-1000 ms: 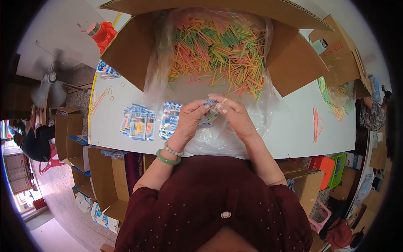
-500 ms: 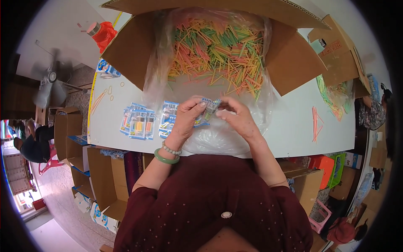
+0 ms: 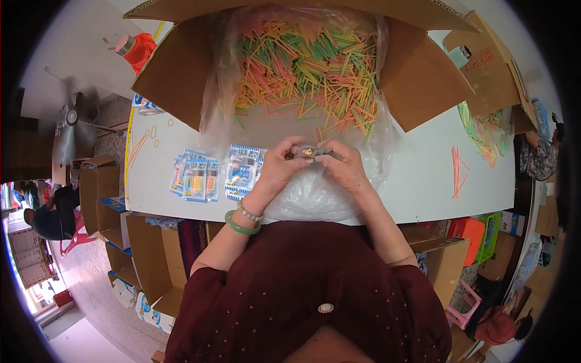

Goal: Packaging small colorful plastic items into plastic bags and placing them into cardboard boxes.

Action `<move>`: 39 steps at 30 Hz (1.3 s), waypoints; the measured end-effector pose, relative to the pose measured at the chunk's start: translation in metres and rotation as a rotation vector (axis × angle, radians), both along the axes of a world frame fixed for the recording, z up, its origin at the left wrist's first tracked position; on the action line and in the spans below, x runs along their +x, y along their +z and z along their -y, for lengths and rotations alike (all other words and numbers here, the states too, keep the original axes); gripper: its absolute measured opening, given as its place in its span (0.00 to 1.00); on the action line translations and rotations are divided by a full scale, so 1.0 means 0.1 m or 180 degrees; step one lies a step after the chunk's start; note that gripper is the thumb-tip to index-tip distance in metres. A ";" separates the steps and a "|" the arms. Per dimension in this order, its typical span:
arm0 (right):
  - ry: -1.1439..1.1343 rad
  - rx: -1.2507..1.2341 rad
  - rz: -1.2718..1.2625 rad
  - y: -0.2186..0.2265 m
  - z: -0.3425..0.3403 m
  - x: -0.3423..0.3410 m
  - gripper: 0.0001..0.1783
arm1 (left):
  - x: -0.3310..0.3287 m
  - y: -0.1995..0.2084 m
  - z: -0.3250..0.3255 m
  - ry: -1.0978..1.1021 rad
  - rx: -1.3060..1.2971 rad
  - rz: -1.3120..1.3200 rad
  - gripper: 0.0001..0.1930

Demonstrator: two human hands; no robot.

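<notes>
My left hand and my right hand meet over the table, each pinching one side of a small clear packet. A little yellow shows through the packet; its contents are too small to make out. Beneath my hands bulges a clear plastic liner bag, which runs from the cardboard box. Heaped in that box are thin pink, yellow, green and orange sticks. Left of my left hand lies a stack of blue and white packets. Farther left, several packets with coloured sticks inside overlap.
Pink sticks lie on the white table at right, near another cardboard box with a bag of sticks. Rubber bands sit at left. Open cartons stand below the table, and a fan beyond it.
My right fingers have closed in on the packet, which was tilted upright and now lies flatter between both hands. The view has shifted slightly.
</notes>
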State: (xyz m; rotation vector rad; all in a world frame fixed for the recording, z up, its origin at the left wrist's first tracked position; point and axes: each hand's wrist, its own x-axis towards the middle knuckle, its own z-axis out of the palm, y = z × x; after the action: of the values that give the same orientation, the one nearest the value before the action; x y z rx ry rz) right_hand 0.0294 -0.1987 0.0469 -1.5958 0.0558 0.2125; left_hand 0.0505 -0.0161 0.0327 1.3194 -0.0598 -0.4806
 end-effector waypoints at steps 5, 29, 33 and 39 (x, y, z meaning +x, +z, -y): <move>0.0083 0.0407 -0.0298 0.15 -0.04 -0.01 0.09 | 0.00 0.11 -0.07 0.0052 0.0261 0.0612 0.09; 0.0799 -0.1001 0.0172 0.07 -0.38 -0.09 0.08 | -0.32 -0.15 -1.79 0.2185 0.4796 0.2716 0.06; 0.0371 -0.1547 0.0137 0.20 -0.02 -0.03 0.08 | -0.23 -0.04 -1.67 0.2312 0.5273 0.2769 0.08; 0.0056 -0.3862 0.1714 0.03 0.45 0.25 0.09 | -0.34 0.25 -0.76 0.0805 0.3081 0.3641 0.07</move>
State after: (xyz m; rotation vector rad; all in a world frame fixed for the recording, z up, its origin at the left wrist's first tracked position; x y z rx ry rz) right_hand 0.0541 -0.2441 0.0502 -2.8078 -0.3040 -0.3220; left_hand 0.0161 0.0599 0.0578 2.3709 -0.6617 0.6104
